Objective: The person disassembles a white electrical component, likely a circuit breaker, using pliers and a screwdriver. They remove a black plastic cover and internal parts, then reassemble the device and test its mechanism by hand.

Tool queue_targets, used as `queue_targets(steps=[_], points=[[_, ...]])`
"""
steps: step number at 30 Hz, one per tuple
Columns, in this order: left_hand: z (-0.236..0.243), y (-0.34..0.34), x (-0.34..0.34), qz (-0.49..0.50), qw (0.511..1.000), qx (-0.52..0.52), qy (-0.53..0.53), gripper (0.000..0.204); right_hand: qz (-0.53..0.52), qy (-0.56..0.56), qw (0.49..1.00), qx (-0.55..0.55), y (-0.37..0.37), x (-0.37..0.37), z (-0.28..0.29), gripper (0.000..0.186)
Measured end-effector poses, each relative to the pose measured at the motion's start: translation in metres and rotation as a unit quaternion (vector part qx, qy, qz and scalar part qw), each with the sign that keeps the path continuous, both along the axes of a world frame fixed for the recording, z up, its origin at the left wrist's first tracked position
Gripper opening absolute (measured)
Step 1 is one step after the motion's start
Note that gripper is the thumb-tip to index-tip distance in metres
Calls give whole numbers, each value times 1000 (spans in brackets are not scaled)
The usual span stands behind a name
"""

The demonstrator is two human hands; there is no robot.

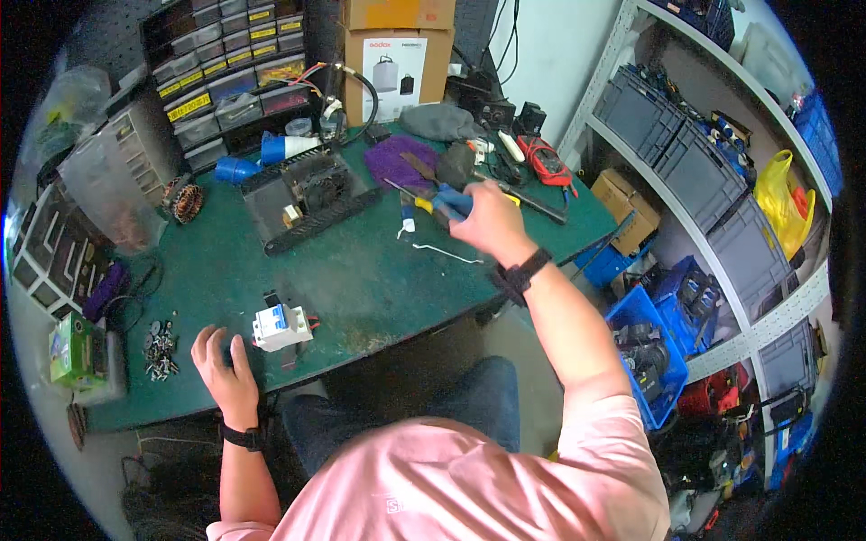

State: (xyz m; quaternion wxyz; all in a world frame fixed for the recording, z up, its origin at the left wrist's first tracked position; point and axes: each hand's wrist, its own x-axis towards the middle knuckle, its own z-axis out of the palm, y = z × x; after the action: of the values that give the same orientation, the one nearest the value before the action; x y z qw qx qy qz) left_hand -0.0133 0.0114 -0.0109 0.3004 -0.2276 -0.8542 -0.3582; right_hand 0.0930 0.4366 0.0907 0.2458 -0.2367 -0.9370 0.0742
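Note:
My right hand (492, 221) reaches out over the green workbench (361, 279) and grips a tool with a blue and yellow handle (442, 203), its tip pointing left. A thin white wire (446, 252) lies on the mat just below that hand. My left hand (225, 370) rests flat with fingers spread at the bench's near edge. Just right of it stands a white circuit breaker with a blue lever (281, 326). A black open electronic unit (307, 194) lies farther back on the bench.
Several screws (161, 347) lie left of my left hand. A copper coil (187, 200), blue plugs (239, 169), a purple cloth (397, 158) and a red multimeter (546, 162) sit at the back. Drawer cabinets (225, 72) stand behind; blue crates (654, 347) and shelving stand at right.

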Motion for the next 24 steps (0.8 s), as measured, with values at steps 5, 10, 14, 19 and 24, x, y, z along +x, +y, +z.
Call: queue_targets(steps=[5, 10, 14, 19, 24], points=[[4, 3, -1, 0, 1000, -6, 18, 22, -63, -52, 997, 7, 39, -35, -14, 45], [3, -2, -2, 6, 998, 57, 14, 18, -20, -30, 996, 84, 37, -26, -14, 55], [9, -34, 29, 28, 994, 104, 34, 16, 191, 96, 968, -132, -7, 37, 16, 28], [-20, -89, 94, -20, 1000, 10, 5, 11, 295, -130, 870, -373, -43, 151, 4, 22], [-130, -140, 136, -59, 934, -187, -298, 11, 96, -161, 820, -540, -37, 202, -137, 24]])
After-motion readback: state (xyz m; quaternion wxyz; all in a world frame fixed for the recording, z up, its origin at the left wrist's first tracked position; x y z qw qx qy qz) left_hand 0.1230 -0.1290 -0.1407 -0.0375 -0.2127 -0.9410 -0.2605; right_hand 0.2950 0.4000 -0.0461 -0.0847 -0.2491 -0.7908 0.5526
